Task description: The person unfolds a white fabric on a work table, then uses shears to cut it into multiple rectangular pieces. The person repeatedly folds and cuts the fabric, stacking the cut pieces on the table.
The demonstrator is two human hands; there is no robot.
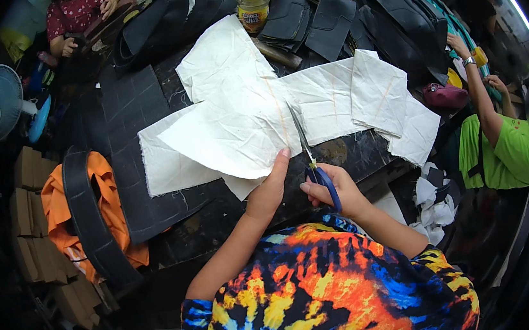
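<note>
- Gripping scissors (pixel 313 165) at the edge of the cloth (pixel 241 129): your right hand (pixel 342 190), over the black worktop (pixel 363 152).
- Pinching that cloth, thumb on top: your left hand (pixel 268 190).

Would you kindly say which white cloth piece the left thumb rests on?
The large, curved-edged piece left of the scissors; the left thumb lies on no other.
</note>
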